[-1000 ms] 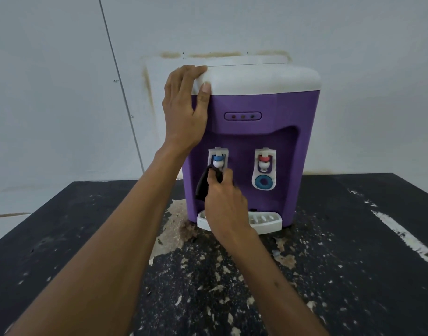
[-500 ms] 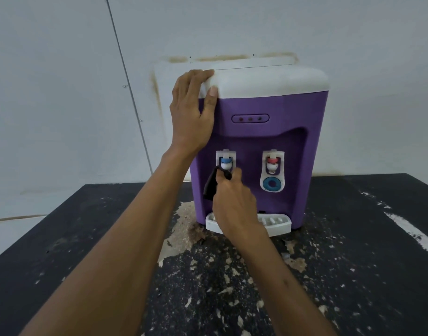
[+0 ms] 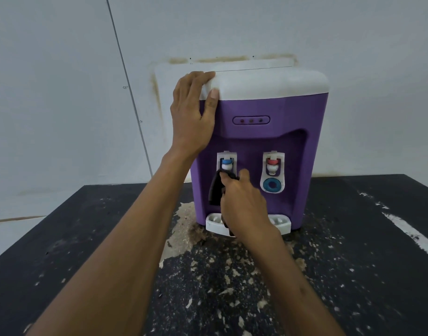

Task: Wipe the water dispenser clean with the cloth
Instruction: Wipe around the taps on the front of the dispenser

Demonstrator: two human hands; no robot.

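Snugly — cloth (image 3: 216, 190) in right grip (image 3: 244, 202), below tap (image 3: 227, 164)

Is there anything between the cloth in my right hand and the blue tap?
Nothing visible. The right hand holds the black cloth right up at the blue tap; the left hand rests atop the dispenser, well clear.

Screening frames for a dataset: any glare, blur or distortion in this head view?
Head view: light is soft and even, no glare on the water dispenser, mild shade in its tap recess. Head view: wide-angle stretch makes the wall seam lean and the table splay. Head view: left hand, right hand and black cloth are sharp; near forearms slightly soft.
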